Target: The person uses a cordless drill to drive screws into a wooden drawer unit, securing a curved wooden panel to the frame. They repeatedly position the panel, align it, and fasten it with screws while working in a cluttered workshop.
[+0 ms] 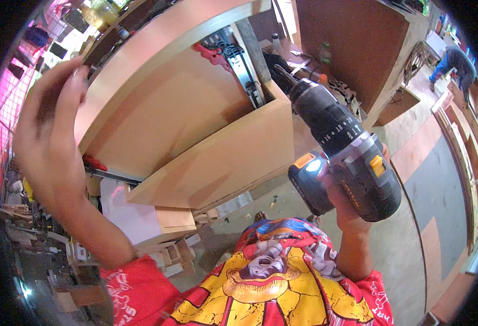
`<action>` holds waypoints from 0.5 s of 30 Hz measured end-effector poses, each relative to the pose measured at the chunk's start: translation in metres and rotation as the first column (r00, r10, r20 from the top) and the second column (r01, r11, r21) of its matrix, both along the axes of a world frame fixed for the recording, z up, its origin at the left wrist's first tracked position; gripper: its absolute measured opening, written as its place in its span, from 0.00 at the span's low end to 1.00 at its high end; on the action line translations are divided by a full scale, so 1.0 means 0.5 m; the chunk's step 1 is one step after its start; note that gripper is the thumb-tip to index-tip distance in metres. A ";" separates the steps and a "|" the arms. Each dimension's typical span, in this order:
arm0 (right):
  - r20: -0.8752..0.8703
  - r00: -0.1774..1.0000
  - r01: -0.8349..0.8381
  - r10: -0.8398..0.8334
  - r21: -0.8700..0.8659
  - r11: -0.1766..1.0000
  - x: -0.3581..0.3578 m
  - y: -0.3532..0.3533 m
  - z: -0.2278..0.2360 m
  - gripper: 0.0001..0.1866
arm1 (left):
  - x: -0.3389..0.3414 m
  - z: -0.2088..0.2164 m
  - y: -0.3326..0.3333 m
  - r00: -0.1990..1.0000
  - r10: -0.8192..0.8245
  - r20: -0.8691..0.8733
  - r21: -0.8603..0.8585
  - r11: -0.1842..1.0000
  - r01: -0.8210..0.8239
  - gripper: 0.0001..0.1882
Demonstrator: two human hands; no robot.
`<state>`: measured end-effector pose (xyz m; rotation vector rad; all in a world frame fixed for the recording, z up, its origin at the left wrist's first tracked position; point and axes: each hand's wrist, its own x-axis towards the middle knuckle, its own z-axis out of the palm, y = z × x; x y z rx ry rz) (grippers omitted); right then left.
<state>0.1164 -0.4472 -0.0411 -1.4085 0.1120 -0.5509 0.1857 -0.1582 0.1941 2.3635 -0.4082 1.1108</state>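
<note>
My right hand (pixel 353 209) is wrapped round the handle of a black and yellow cordless drill (pixel 353 146). The drill's bit points up and to the left, past the corner of an open wooden drawer, and its light glows by the battery. On the left, my left hand (pixel 49 136) is raised beside the cabinet's pale front edge (pixel 141 76). Its thumb and finger tips are close together, slightly blurred, and whatever they may pinch cannot be made out. Between the hands sits the drawer (pixel 217 157), with a metal slide (pixel 244 73) and a red clip (pixel 211 57) along the far side.
A brown cabinet panel (pixel 353 49) stands at the back right. Farther right, another person (pixel 458 68) bends over near long boards (pixel 461 141). Small wooden boxes (pixel 176 252) lie below the drawer. Bottles and jars (pixel 100 13) stand at the upper left.
</note>
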 end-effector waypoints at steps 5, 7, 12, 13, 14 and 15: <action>-0.008 0.990 -0.130 0.138 0.282 0.951 -0.014 -0.016 -0.024 0.37 | 0.149 0.068 0.128 0.867 -0.102 -0.488 -0.067 0.995 0.079 0.15; 0.026 0.998 -0.052 0.051 0.051 0.997 -0.014 -0.023 -0.041 0.37 | 0.197 0.074 0.154 0.837 -0.023 -0.547 0.008 0.999 0.033 0.15; 0.041 0.987 -0.158 0.153 0.177 0.971 -0.016 -0.018 -0.015 0.42 | 0.260 0.048 0.176 0.785 0.015 -0.619 0.081 0.996 0.045 0.15; 0.080 0.986 -0.160 0.150 0.137 0.978 -0.006 -0.008 -0.005 0.40 | 0.266 0.041 0.192 0.798 -0.001 -0.603 0.059 0.997 0.046 0.15; 0.122 0.980 -0.171 0.158 0.104 0.980 0.004 0.004 0.004 0.39 | 0.254 0.049 0.201 0.809 0.041 -0.587 0.089 0.996 0.014 0.16; 0.159 0.976 -0.160 0.147 0.068 0.985 0.011 0.009 0.012 0.37 | 0.264 0.052 0.207 0.768 -0.006 -0.640 0.044 0.998 0.045 0.16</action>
